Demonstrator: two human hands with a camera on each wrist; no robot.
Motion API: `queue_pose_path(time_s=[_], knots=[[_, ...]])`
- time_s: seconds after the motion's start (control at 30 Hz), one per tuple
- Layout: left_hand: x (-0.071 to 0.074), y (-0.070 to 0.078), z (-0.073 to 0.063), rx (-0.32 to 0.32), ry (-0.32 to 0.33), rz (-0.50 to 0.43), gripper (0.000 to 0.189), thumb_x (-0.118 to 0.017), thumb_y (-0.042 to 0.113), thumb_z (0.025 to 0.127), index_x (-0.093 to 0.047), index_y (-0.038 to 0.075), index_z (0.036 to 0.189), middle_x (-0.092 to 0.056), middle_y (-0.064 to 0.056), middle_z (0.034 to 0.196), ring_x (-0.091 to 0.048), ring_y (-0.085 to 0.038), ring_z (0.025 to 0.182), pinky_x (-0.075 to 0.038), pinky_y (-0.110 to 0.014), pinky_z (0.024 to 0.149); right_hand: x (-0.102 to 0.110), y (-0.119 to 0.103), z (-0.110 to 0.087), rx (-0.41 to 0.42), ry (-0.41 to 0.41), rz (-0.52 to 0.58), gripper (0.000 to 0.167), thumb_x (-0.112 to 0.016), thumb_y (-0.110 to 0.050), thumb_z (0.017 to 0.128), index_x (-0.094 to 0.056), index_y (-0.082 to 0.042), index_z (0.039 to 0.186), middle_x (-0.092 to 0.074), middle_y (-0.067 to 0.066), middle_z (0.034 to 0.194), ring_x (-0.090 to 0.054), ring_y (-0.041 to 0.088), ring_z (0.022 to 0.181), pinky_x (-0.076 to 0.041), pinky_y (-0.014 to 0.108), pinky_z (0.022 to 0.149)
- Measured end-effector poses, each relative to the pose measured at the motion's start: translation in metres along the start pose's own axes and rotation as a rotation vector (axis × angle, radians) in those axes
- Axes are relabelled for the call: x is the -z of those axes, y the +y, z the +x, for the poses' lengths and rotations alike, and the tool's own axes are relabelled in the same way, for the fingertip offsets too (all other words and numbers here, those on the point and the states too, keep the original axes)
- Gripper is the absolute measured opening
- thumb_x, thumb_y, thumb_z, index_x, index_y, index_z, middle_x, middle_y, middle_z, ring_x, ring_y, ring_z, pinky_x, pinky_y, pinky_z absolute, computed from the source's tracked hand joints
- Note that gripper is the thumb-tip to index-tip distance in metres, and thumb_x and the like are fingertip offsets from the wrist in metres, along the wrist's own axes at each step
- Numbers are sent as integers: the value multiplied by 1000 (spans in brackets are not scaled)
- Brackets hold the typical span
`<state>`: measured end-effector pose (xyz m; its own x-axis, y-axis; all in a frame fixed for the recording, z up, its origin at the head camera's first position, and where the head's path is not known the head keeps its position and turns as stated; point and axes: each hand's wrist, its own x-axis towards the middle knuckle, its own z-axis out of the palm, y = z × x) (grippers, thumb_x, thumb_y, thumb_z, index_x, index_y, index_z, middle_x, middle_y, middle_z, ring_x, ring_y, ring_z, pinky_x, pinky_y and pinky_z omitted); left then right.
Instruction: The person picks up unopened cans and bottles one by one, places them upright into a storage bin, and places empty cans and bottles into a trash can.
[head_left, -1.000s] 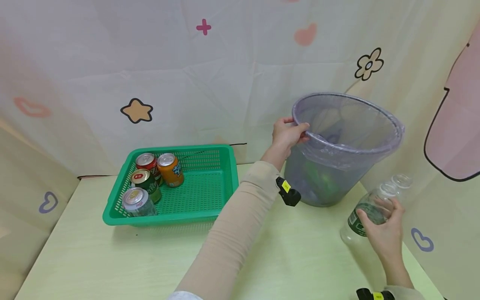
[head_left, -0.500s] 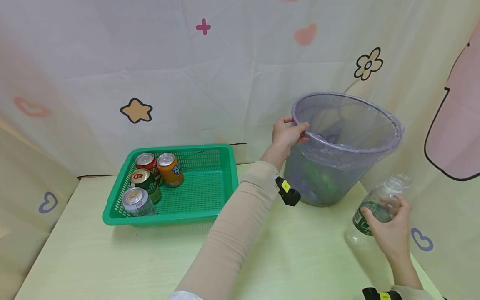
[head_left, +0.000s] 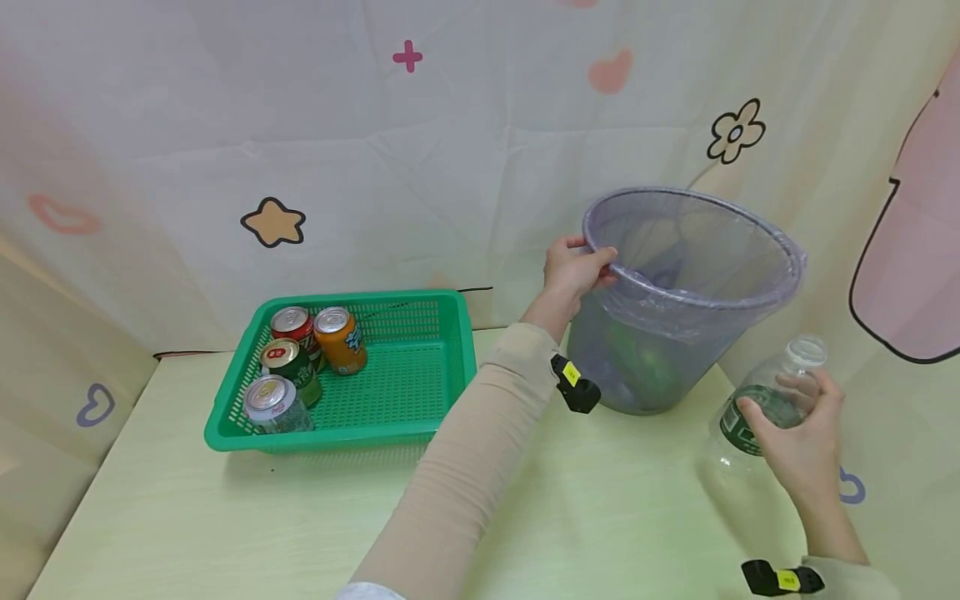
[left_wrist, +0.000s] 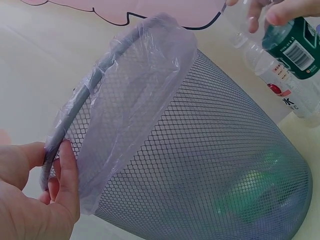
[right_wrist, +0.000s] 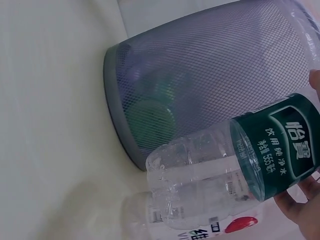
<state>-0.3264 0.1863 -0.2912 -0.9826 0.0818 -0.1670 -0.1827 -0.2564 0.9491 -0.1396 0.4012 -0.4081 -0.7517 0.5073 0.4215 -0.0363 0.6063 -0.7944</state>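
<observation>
My left hand (head_left: 572,268) pinches the near left rim of a mesh wastebasket (head_left: 637,358), thumb over the bag's edge and fingers outside. A translucent purple bin liner (left_wrist: 145,75) is folded over that rim. Right of the wastebasket, my right hand (head_left: 810,433) grips a clear plastic bottle with a green label (right_wrist: 280,145), its neck tilted up and away. Behind it, a second clear bottle with a red fruit on its label (left_wrist: 280,85) shows in both wrist views, mostly covered by the first in the head view. Green shapes (left_wrist: 245,195) show through the mesh low in the wastebasket.
A green plastic basket (head_left: 397,433) stands left of the wastebasket. Inside its left half are several drink cans, including an orange can (head_left: 341,342) and a silver one (head_left: 276,406). Patterned curtains (head_left: 465,167) hang behind the table (head_left: 585,517) and at both sides.
My right hand has moved right and slightly away with the green-labelled bottle, which now overlaps the second bottle's neck in the head view. The left hand has stayed on the rim.
</observation>
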Motion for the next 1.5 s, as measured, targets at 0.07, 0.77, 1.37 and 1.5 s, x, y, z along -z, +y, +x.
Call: queue_pose_path(time_s=[0.07, 0.77, 1.37, 1.5], knots=[[0, 0, -1, 2, 0, 5, 35, -70, 4, 79, -51, 8, 108, -61, -7, 75, -61, -13, 57, -55, -23, 55, 2, -2, 3, 16, -3, -4, 80, -71, -4, 75, -24, -25, 136, -45, -21, 112, -45, -5, 99, -33, 13, 76], [1, 1, -2, 6, -11, -4, 34, -70, 4, 80, -51, 8, 107, -61, -8, 75, -61, -14, 58, -55, -24, 56, 17, -23, 25, 4, -21, -47, 83, -72, -6, 75, -22, -28, 138, -44, -25, 111, -45, -2, 101, -34, 15, 75], [2, 3, -3, 6, -9, 13, 34, -70, 4, 80, -51, 8, 108, -61, -8, 76, -62, -14, 59, -55, -23, 56, 26, -40, 35, 81, -18, -67, 81, -71, -8, 76, -23, -32, 136, -47, -23, 111, -46, -6, 99, -33, 15, 76], [2, 3, -3, 10, -8, 9, 34, -70, 4, 80, -51, 8, 108, -61, -8, 76, -62, -14, 58, -55, -24, 56, 28, -43, 37, 81, -39, -83, 81, -71, -10, 77, -21, -31, 137, -46, -24, 112, -45, -6, 99, -33, 15, 74]])
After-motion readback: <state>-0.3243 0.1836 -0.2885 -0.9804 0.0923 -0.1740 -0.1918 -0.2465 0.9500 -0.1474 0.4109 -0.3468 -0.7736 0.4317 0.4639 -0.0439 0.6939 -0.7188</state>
